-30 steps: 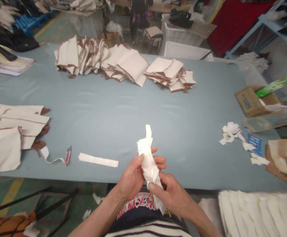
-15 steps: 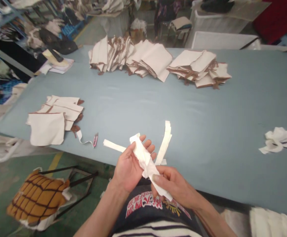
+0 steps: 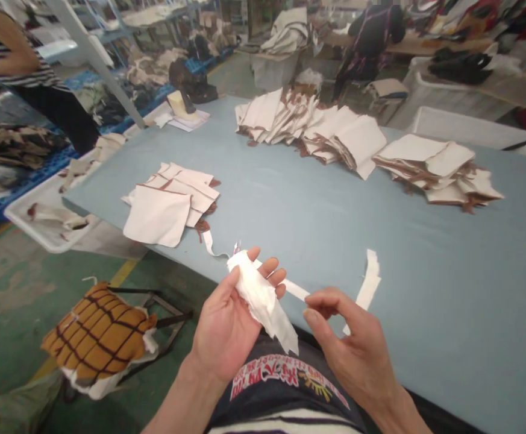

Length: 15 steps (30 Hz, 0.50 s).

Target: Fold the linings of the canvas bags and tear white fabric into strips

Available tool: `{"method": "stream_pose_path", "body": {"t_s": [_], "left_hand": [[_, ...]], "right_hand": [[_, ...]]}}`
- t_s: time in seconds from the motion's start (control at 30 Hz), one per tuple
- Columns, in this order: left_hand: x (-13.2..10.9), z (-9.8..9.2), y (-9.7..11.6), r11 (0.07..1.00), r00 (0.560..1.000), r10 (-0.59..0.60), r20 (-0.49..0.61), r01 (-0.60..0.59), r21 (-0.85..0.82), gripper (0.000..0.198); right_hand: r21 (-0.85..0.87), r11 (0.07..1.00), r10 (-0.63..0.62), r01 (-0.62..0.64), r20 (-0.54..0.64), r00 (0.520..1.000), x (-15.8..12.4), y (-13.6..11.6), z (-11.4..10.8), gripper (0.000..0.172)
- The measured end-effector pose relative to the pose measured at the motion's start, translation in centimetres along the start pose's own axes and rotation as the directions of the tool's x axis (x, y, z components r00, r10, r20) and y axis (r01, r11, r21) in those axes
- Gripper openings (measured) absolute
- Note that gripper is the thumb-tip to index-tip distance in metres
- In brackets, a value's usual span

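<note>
My left hand holds a crumpled bundle of white fabric strips above the near edge of the blue-grey table; its fingers are wrapped round the bundle. My right hand is apart from the bundle, thumb and forefinger curled in a pinch at the end of a flat white strip on the table edge. I cannot tell whether it grips that strip. A second white strip lies just beyond the right hand.
Cream fabric pieces with brown trim lie in a small pile at the left and in long stacks along the far side. A stool with an orange checked cushion stands at my lower left. A person in a striped shirt stands at the far left.
My right hand has let go of the bundle and drawn away to the right. A strip now lies on the table by it. The view has swung left.
</note>
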State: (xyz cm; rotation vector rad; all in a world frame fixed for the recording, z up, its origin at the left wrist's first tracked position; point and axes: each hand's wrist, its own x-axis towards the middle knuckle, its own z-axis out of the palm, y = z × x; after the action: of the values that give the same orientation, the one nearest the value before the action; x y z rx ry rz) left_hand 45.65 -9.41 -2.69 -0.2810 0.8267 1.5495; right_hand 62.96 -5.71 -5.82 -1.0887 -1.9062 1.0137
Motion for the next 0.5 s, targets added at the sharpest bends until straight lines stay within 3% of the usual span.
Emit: {"method": "stream_pose_path", "body": {"t_s": [0.1,0.2,0.27,0.4,0.5], "left_hand": [[-0.8,-2.3,4.1,0.999,0.999,0.043,0.001,-0.043,-0.015,0.038],[-1.6,-4.5,7.3,0.995,0.995,0.103,0.016,-0.103,-0.012,0.042],[-2.0,-5.8,8.9,0.99,0.991,0.137,0.01,-0.136,-0.019,0.044],[-2.4,-7.7,11.7,0.987,0.986,0.14,-0.085,-0.146,-0.07,0.045],[-2.2,-8.4,13.5,0.977,0.979,0.143,-0.144,-0.163,-0.139,0.044]], "right_hand": [[-0.039,0.985,-0.164,0.169,0.105,0.981,0.9,-3.9,4.9,0.006],[-0.071,0.966,-0.243,0.249,0.079,0.967,1.6,-6.3,9.5,0.008],[-0.081,0.957,-0.272,0.279,0.084,0.959,2.0,-7.2,12.0,0.009],[-0.121,0.957,-0.23,0.265,0.24,0.943,2.8,-7.9,15.8,0.012],[-0.062,0.933,-0.33,0.355,0.252,0.91,3.3,-7.7,17.4,0.025]]}}
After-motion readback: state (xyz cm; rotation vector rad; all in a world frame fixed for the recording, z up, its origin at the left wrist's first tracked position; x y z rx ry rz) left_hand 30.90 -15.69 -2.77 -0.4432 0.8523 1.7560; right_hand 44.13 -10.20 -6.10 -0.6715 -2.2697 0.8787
